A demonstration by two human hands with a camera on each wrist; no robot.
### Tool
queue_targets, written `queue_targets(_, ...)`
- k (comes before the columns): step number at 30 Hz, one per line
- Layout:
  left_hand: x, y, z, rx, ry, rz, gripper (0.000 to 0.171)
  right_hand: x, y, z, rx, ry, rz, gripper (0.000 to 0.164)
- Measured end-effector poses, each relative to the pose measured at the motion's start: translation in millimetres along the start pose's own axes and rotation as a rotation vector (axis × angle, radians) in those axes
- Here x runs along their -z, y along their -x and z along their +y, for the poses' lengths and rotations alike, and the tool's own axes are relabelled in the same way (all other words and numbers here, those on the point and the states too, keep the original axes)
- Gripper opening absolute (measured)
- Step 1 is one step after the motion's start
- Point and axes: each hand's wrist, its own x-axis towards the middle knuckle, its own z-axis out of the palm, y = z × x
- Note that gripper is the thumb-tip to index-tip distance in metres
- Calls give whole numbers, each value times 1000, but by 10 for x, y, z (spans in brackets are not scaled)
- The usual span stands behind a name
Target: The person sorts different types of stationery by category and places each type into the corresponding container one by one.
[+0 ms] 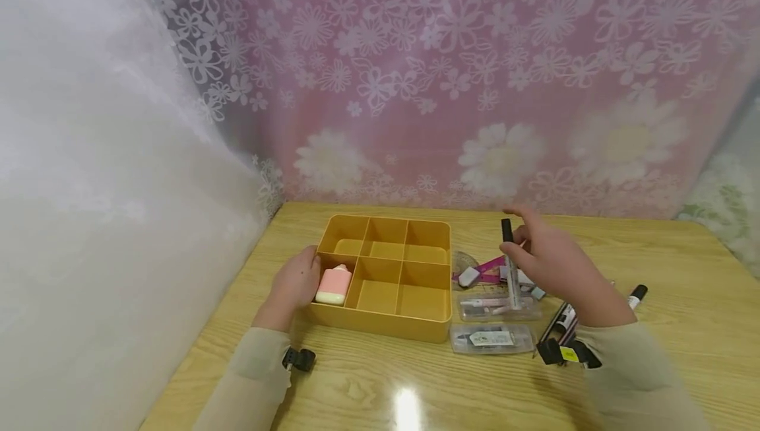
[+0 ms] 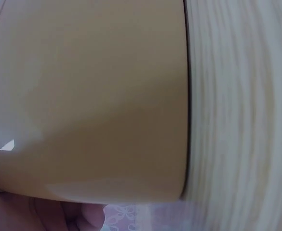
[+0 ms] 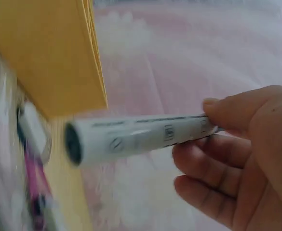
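A black-capped marker [image 1: 512,282] is pinched near its cap between the thumb and fingers of the right hand [image 1: 555,263], held steeply above the clutter right of the yellow six-compartment organizer [image 1: 380,325]. Because only its upper part is gripped, the marker could swivel or slip, or the cap could be pulled loose; if it were carried left too low, the organizer's right wall could be knocked. The organizer's left wall is grasped by the left hand [image 1: 297,279], and uneven pressure there could shift or tilt it. Below the marker lie a white eraser [image 1: 468,277], a magenta ruler [image 1: 491,264] and two clear plastic cases, a farther one [image 1: 467,315] and a nearer one [image 1: 522,340]. Another black-capped marker [image 1: 638,294] lies to the right, where it could be brushed by the right forearm. The near-left compartment is taken up by a pink bottle-shaped item [image 1: 335,282].
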Motion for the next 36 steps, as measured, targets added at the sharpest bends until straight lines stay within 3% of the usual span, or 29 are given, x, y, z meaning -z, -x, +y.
queue_targets(4,4,7,6,13,-11,8,47,-44,-155,-272,101,54,38,52)
queue_targets(10,2,-8,52,-1,-2,-1,49,-94,-346,-639,189,-15,46,48)
queue_targets(17,9,-8,51,12,-2,5,47,-284,-691,-1011,188,-202,-18,39)
queue_targets(23,21,10,24,22,8,7,46,-527,-1044,-1205,177,-332,-14,37)
queue_targets(29,31,20,23,22,8,3,46,-731,-1334,-1444,138,-300,-4,43)
queue_targets(36,27,16,29,29,19,-7,48,-987,-1514,-1652,194,-161,6,33)
